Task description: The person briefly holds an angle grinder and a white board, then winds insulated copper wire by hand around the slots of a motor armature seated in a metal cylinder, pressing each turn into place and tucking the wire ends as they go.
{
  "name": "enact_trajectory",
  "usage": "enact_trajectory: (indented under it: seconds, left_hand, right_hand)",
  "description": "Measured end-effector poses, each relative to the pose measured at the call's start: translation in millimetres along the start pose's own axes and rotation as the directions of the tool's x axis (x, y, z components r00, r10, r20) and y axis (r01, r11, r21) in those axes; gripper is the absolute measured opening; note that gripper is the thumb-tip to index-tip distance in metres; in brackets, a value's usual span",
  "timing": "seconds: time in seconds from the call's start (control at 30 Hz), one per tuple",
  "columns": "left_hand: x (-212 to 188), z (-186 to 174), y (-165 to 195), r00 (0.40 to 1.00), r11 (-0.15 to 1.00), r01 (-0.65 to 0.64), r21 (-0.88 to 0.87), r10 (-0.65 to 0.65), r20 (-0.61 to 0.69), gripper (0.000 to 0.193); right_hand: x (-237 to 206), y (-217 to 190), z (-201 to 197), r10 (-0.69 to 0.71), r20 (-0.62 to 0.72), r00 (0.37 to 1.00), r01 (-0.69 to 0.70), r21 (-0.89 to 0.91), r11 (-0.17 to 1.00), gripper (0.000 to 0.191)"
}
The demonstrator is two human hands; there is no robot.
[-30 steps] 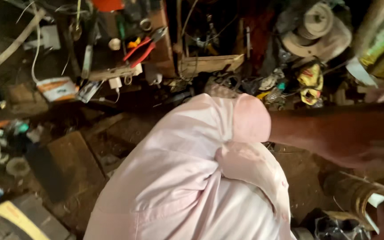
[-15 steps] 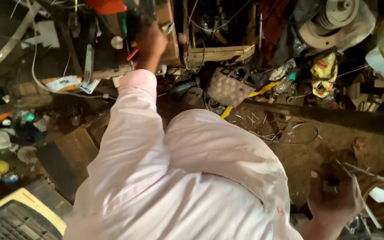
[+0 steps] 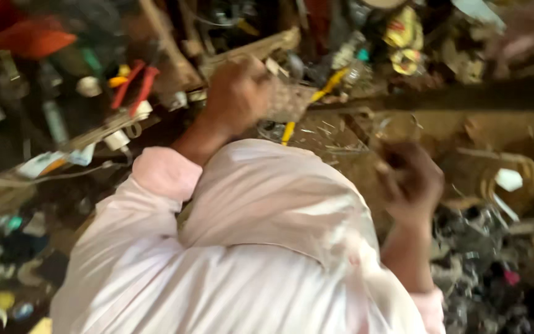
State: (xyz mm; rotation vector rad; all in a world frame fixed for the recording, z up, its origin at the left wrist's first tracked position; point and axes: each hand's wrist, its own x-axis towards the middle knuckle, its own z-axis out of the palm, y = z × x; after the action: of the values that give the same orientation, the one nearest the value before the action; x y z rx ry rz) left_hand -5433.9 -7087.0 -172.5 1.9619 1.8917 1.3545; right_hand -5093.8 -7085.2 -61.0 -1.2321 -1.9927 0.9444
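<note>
The left hand [image 3: 237, 93] is curled shut around the near edge of a mesh grille [image 3: 288, 99], a pale perforated piece lying in the clutter; the fingers wrap it firmly, though blur hides just how they sit on it. The right hand [image 3: 410, 179] is drawn into a loose fist to the right of the grille and nearer the body — whether anything thin is pinched inside it cannot be told, the frame being too smeared. A yellow-handled tool [image 3: 319, 99] runs slantwise just right of the grille, touching or nearly touching its edge, and red-handled pliers [image 3: 134, 83] lie well to its left among white plugs and cable. Fine wire offcuts [image 3: 341, 133] litter the dirt just below the grille, and a coil [image 3: 514, 179] with a white block in it sits far to its right. A pink sleeve [image 3: 162, 173] covers the left forearm up to the wrist. Judging by the grip, lifting the grille cleanly would mean keeping it level and drawing it straight up out of the heap, so its edge does not snag the yellow tool or drag the loose wire — a steady pull rather than a jerk seems wise.
</note>
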Motion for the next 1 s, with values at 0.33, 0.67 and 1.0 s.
enact_trajectory:
  seconds: [0.33,0.67,1.0]
  left_hand:
    - [29,16,152,0.753,0.707,-0.607,-0.363,0.657,0.022,0.03]
    - [17,53,197,0.79,0.652,0.094,-0.753,0.411,0.455,0.03]
    - [26,59,221,0.673,0.692,-0.327,-0.644,0.649,0.356,0.037]
  right_hand:
    - [-35,29,-7,0.121,-0.102,0.987,-0.023,0.66,0.751,0.032]
    - [-60,21,-22,0.136,-0.274,0.952,0.054,0.59,0.806,0.036]
    - [-79,-12,-56,-0.179,-0.426,0.887,0.057,-0.283,0.957,0.023]
